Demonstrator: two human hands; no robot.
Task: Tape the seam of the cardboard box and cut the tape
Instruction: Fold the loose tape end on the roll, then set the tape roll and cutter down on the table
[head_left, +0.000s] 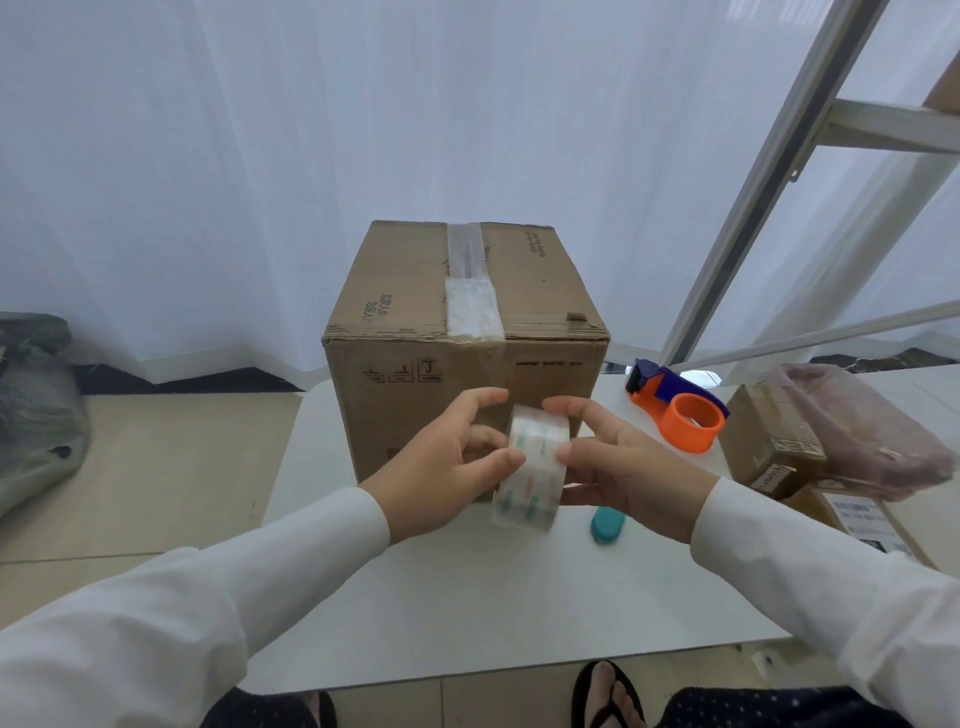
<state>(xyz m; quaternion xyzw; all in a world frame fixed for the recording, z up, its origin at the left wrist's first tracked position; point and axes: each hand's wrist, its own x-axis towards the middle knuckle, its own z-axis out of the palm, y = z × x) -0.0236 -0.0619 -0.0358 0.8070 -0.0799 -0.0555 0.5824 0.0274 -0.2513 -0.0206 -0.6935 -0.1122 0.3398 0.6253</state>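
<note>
A brown cardboard box (405, 291) stands on the white table (467, 597), its top seam covered by a strip of clear tape (470, 280). In front of the box's near face I hold a roll of clear tape (532, 470) with coloured marks, upright on edge. My left hand (447, 467) grips its left side, thumb and fingers on the rim. My right hand (618, 467) grips its right side. A small teal cutter (607, 524) lies on the table just right of the roll.
An orange and blue tape dispenser (680, 405) sits right of the box. Smaller cardboard boxes (769, 441) and a pinkish plastic bag (852, 431) crowd the right edge. A dark bag (36, 405) lies on the floor at left. White curtains hang behind.
</note>
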